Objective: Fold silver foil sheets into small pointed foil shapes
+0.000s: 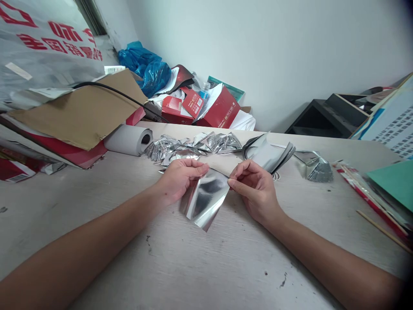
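A shiny silver foil pouch hangs between both hands just above the pale wooden table. My left hand grips its upper left edge, fingers curled over the top. My right hand pinches the pouch's upper right corner between thumb and fingertips. Behind the hands lies a pile of crumpled foil pouches, and a stack of flat foil pouches sits just beyond my right hand.
A white paper roll lies at the back left beside cardboard and red boxes. Blue plastic bags sit against the wall. One more folded foil piece, a green sheet and thin sticks lie to the right.
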Tool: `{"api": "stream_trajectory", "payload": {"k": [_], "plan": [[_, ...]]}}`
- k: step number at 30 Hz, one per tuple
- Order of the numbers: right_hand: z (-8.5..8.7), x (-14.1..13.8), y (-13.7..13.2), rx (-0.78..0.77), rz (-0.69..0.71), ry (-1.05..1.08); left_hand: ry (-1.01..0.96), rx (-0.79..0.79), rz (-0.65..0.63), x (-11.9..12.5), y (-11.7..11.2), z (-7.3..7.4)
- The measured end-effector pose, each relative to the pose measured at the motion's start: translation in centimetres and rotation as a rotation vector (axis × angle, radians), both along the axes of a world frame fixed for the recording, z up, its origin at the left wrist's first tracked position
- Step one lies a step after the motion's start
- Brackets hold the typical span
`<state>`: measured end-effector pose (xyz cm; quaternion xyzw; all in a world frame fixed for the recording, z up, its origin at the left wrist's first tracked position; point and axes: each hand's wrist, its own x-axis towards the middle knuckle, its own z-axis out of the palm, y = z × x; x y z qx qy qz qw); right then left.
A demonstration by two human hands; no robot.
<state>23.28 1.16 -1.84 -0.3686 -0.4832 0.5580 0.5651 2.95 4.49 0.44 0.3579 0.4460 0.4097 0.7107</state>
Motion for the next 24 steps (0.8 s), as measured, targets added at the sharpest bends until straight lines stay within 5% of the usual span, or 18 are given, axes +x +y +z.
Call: {"api": "stream_trajectory", "payload": {"k": [9,19,24], "plan": [[0.6,-0.1,0.2,-0.112,0.012,0.098,-0.027,0.022,-0.016,-0.1,0.0,-0.1],[0.9,0.5,1.1,-0.309,0.131,0.229,0.043,0.138,-0.291,-1.1,0.5,-0.4],[1.0,0.6,1.1,-0.32,0.167,0.219,0.084,0.17,-0.315,-1.0,0.3,-0.5]]}}
